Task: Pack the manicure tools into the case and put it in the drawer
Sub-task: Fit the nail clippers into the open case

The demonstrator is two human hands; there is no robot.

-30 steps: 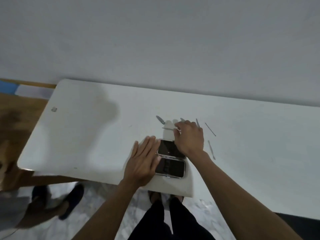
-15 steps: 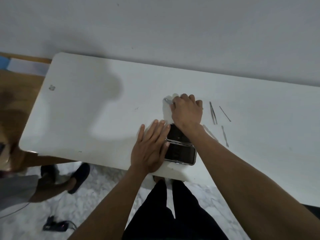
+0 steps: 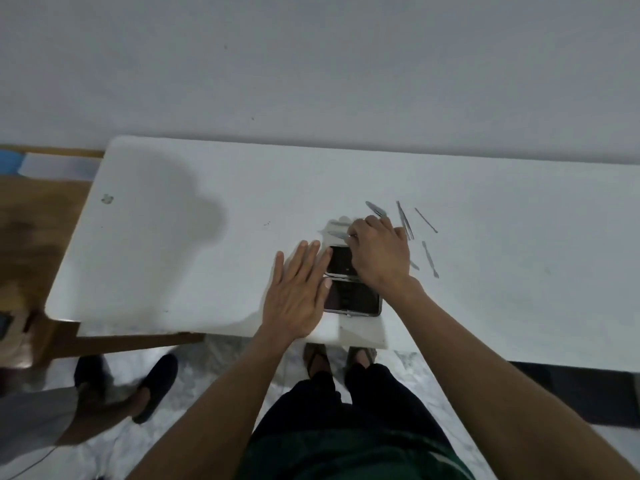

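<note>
Left hand (image 3: 298,292) flat, steadying open black hinged case (image 3: 349,299). Right hand (image 3: 379,252) apparently pinching thin, stiff, slippery steel tool (image 3: 337,234); grip mid-shaft.

Dim, soft footage; a broad shadow darkens the table (image 3: 207,258), edges seemingly warped.

White table (image 3: 214,258) against a plain wall, bearing an open manicure case (image 3: 353,292) near its front edge. The case lay flat in two dark halves, one behind the other. Behind the case lay two flat metal tools (image 3: 337,234) (image 3: 375,208). Right of the case and beyond it lay tweezers (image 3: 404,219) and a thin probe (image 3: 426,220); nearer, also to its right, lay a double-ended pusher (image 3: 429,259). A small grey mark (image 3: 107,199) sat far left of the case.
</note>
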